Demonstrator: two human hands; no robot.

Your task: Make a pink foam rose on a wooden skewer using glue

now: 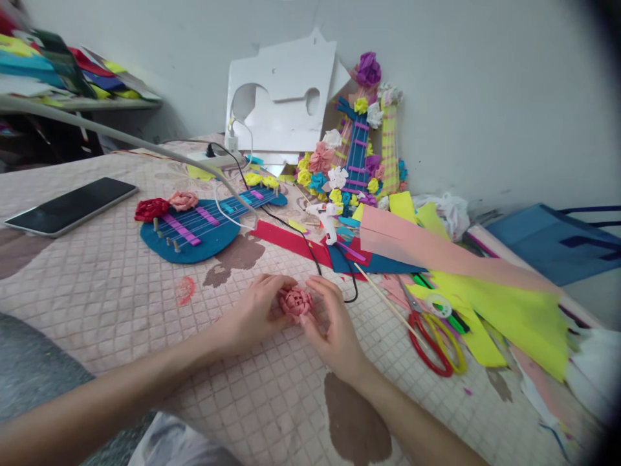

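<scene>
A pink crepe paper flower [295,303] sits between my two hands, low over the quilted cloth. My left hand [262,307] curls round its left side, thumb and fingers on the petals. From the right, my right hand [332,323] closes on it with the thumb at its lower edge. Beyond them lies a blue guitar-shaped craft piece [194,236] with strings and purple strips. A red flower [151,209] and a lighter pink flower [183,200] rest on its left end. A white glue gun [326,220] stands behind my hands, its black cable trailing toward them.
Red-handled scissors [429,343], a thin wooden stick [388,301] and yellow paper [509,310] lie to the right. A phone [72,204] is at the left. Flower-covered craft guitars [358,152] and white cut-out boards [281,116] lean on the wall. A pale cable [121,136] crosses the upper left.
</scene>
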